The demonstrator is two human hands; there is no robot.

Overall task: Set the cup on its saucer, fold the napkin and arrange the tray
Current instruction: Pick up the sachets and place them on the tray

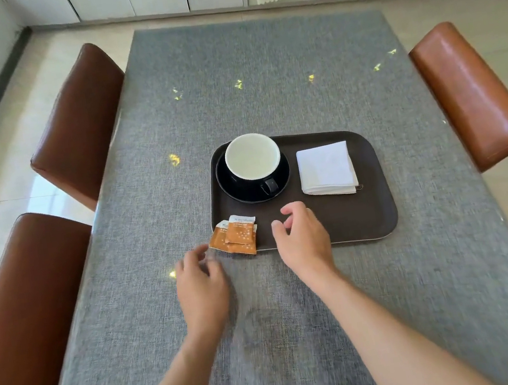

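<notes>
Head view. Dark brown tray (367,221) lies flat on the grey cloth-covered worktop (260,74), right of centre. On the tray's far left corner: black saucer (236,192) with the cup (252,157) seated upright on it, black outside, pale inside, handle turned toward the person. On the tray's far right: white napkin (325,169), folded into a square, lying flat, apart from the saucer. Two orange-and-white sachets (236,236) overlap each other at the tray's near left corner, partly on the rim and partly on the worktop.

Left hand (202,285) hovers over the worktop just beside the sachets, fingers loosely curled, grip released, holding nothing; some motion blur. Right hand (301,234) sits over the tray's near edge, right of the sachets, fingers spread and bent, grip released, nothing in it. Brown leather chairs (78,120) flank both long sides of the worktop.
</notes>
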